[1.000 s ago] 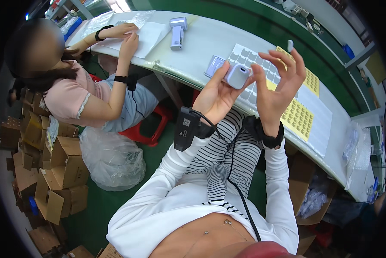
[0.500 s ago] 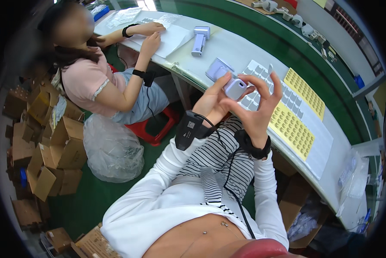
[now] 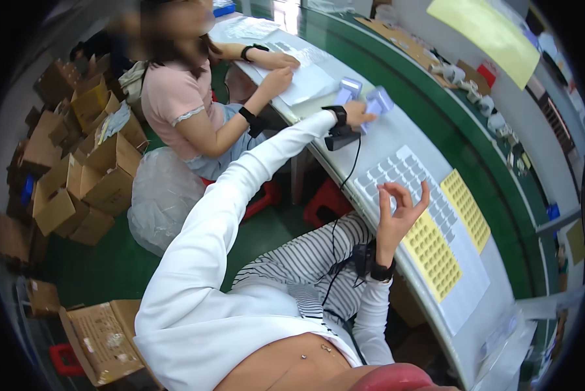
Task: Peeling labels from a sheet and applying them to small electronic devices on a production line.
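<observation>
My left arm reaches far across the table. My left hand (image 3: pixel 355 115) is closed on a lavender pistol-shaped device (image 3: pixel 378 102), standing at the table's far side. Just left of it is a second lavender device (image 3: pixel 350 90) of the same kind, partly behind my hand. Nearer to me, my right hand (image 3: pixel 402 212) hovers over a sheet of grey stickers (image 3: pixel 396 171). Its thumb and index finger come together in a pinch and another finger points up. Whether something small sits between those fingertips, I cannot make out.
Yellow sheets of small pieces (image 3: pixel 432 257) (image 3: pixel 467 208) lie beside the grey stickers. A co-worker (image 3: pixel 181 98) sits at the left, hands over white paper (image 3: pixel 312 85). Cardboard boxes (image 3: pixel 113 173) and a clear plastic bag (image 3: pixel 165 199) stand on the floor.
My left hand has carried the lavender device away from my right hand to the far side, beside the other one. My right hand has drawn a little nearer to me. The view has shifted.
</observation>
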Action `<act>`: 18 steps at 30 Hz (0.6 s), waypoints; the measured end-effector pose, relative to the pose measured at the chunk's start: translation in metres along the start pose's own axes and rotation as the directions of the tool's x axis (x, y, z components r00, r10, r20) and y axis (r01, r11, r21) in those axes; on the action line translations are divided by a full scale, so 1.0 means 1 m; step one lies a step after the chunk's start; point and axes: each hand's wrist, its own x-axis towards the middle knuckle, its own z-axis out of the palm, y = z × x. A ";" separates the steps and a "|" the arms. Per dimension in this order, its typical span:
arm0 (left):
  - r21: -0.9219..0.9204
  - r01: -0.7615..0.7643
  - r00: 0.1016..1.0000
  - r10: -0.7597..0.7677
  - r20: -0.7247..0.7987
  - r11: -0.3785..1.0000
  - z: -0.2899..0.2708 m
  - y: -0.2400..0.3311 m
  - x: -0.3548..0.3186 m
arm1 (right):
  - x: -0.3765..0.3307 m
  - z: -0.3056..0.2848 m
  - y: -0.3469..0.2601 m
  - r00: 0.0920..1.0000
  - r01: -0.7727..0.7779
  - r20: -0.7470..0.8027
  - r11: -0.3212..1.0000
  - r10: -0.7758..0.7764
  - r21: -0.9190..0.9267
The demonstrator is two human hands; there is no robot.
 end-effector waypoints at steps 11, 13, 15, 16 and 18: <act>0.460 0.152 0.973 -0.050 -0.226 0.875 -0.003 0.011 -0.012 | 0.000 -0.007 0.006 0.997 -0.073 0.026 0.996 0.071 0.050; 0.481 0.127 0.954 0.027 -0.300 0.868 -0.007 0.025 -0.028 | -0.004 -0.010 0.001 0.995 -0.093 0.031 0.994 0.091 0.062; 0.478 0.043 0.959 0.098 -0.266 0.877 -0.013 0.039 -0.057 | -0.007 -0.017 0.001 0.995 -0.097 0.021 0.995 0.097 0.012; 0.416 -0.113 0.964 0.200 -0.172 0.902 -0.015 0.045 -0.073 | -0.009 -0.022 0.004 0.996 -0.090 0.002 0.995 0.090 0.036; 0.222 -0.317 0.941 0.334 -0.045 0.922 -0.015 0.065 -0.109 | -0.011 -0.039 0.007 0.994 -0.100 -0.034 0.995 0.099 -0.022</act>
